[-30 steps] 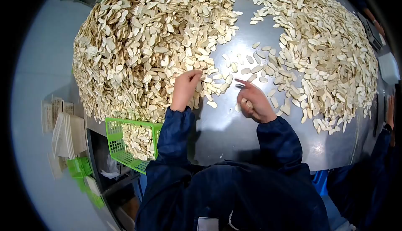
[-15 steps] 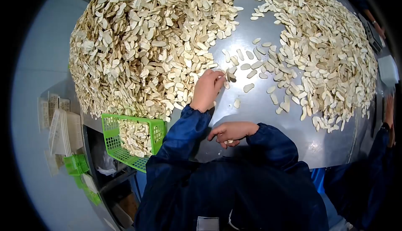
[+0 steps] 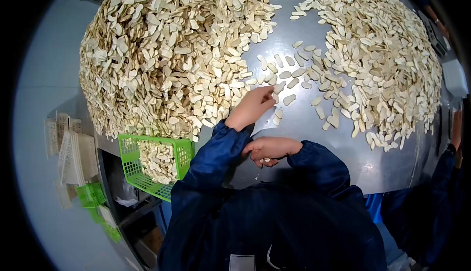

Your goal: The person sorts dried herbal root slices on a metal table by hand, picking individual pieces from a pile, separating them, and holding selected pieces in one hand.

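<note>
My left hand [image 3: 251,107] reaches over the steel table with its thumb and fingers pinched at a pale, dried, root-like slice [image 3: 279,87], among several loose slices lying between two heaps. Curled close to my body, my right hand [image 3: 273,148] has the pale edge of a slice [image 3: 266,160] showing under its fingers; how many it holds is hidden. To the left of my left hand rises the large heap of slices [image 3: 162,55]. A second heap [image 3: 382,60] spreads to the right.
A green plastic basket [image 3: 184,155], partly filled with slices, stands tilted at the table's left front edge. White baskets [image 3: 78,155] and green baskets [image 3: 90,194] are stacked at far left. Another person's arm [image 3: 456,133] and a white container [image 3: 455,78] are at far right.
My left hand has shifted slightly right and down, its fingertips now at a different slice. A slice has appeared lower on the table near it. My right hand has curled in more.
</note>
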A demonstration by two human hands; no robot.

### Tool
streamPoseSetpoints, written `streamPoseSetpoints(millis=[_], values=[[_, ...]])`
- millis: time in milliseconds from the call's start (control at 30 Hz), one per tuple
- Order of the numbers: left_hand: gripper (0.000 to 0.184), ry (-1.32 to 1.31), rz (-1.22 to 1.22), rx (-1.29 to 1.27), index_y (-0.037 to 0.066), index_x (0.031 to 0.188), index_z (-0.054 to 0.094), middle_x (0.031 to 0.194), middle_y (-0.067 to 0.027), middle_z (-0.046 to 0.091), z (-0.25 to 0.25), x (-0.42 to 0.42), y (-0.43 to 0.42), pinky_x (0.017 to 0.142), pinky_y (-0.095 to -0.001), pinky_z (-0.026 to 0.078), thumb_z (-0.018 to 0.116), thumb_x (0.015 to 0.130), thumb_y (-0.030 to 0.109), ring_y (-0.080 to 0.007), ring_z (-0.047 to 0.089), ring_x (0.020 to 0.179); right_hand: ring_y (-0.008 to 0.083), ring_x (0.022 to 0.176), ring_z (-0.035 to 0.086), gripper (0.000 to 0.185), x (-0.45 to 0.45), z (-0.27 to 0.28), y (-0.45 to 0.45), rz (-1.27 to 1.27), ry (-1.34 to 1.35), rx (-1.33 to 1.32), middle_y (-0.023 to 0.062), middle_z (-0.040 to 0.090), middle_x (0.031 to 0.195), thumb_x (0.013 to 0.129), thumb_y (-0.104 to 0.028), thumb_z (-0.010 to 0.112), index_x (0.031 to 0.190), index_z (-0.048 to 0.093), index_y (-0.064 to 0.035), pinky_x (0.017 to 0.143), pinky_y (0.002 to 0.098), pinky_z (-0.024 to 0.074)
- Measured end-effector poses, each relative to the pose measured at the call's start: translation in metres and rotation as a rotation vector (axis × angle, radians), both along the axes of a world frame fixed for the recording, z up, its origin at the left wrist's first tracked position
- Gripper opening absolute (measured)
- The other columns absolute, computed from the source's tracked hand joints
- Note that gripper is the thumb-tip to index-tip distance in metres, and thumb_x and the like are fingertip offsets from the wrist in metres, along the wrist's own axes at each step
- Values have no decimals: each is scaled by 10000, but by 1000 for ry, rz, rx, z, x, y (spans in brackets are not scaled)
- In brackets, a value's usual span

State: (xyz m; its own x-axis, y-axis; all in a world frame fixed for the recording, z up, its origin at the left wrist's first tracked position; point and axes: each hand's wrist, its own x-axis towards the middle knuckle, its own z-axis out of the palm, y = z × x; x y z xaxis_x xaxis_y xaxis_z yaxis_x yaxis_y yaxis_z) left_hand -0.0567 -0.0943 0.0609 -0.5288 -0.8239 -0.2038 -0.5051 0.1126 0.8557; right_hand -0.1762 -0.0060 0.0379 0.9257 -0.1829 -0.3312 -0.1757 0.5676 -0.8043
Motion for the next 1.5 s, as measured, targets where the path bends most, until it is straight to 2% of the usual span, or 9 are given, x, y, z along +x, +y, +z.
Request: streamPoseSetpoints(millis=[100, 367, 500, 567, 733, 900, 1033, 1333, 1500], values=[[425, 373, 1, 272, 41, 1332, 466, 1026, -64, 617, 23, -20, -1, 817, -256, 482, 545, 914, 49, -148, 604, 894, 75, 450, 442, 388, 0, -3, 0, -3, -11, -29, 49, 552, 713, 891, -90, 428, 1267, 482, -7, 408, 217, 344], [277, -173, -195, -92, 18, 1059, 605, 865, -85, 558, 20, 4, 14, 729, -301, 477, 620, 782, 22, -191, 572, 784, 88, 441, 463, 406, 0, -5, 3, -32, -16, -83, 56, 570, 689, 850, -86, 433, 1240, 498, 3, 400, 239, 367], [377, -201, -109, -142, 36, 1139, 537, 952, -128, 536, 13, 19, 41, 757, -335, 476, 628, 773, 39, -247, 577, 840, 90, 441, 451, 372, -2, 1, -1, 32, -36, -97, 73, 575, 718, 867, -77, 427, 1225, 489, 1, 406, 236, 362], [423, -235, -183, -152, 27, 1225, 485, 1027, -153, 531, 20, 20, 57, 787, -338, 484, 600, 820, 68, -270, 595, 875, 109, 425, 463, 186, 2, 12, 1, 68, 55, -177, 61, 547, 599, 854, -99, 458, 890, 585, 31, 394, 263, 360], [352, 97, -252, 33, 32, 1230, 521, 1080, -106, 555, 37, 40, 75, 819, -307, 473, 558, 887, 98, -195, 581, 972, 122, 396, 474, 224, 7, 5, 11, -239, 43, -75, 50, 517, 513, 828, -160, 543, 704, 600, 17, 377, 272, 365], [321, 18, 369, -28, 22, 1193, 568, 962, -79, 581, 22, 89, 77, 768, -274, 478, 580, 879, 87, -166, 582, 884, 122, 404, 470, 524, -37, 6, -22, -862, 10, 258, 102, 586, 708, 847, -52, 513, 1338, 366, 58, 349, 250, 362], [298, -192, 571, -286, -2, 1122, 589, 897, -148, 575, 12, 108, 66, 708, -330, 486, 580, 832, 69, -255, 596, 781, 97, 465, 478, 474, -72, -3, -43, -1479, -15, -7, 81, 579, 736, 894, -49, 484, 1342, 363, 45, 367, 204, 340], [234, -552, 590, -644, 23, 904, 614, 868, -138, 555, 0, 63, 28, 730, -396, 448, 702, 756, 181, -321, 543, 848, 77, 416, 427, 294, -40, -1, -30, -1166, -40, 41, 78, 589, 749, 913, -70, 483, 1187, 516, 31, 374, 210, 357], [228, -396, 579, -609, 18, 921, 605, 864, -142, 554, 0, 54, 37, 716, -404, 451, 695, 766, 159, -323, 546, 831, 75, 441, 447, 285, -33, 1, -25, -1069, -90, 133, 54, 590, 760, 960, -147, 478, 1183, 521, 24, 375, 209, 353]])
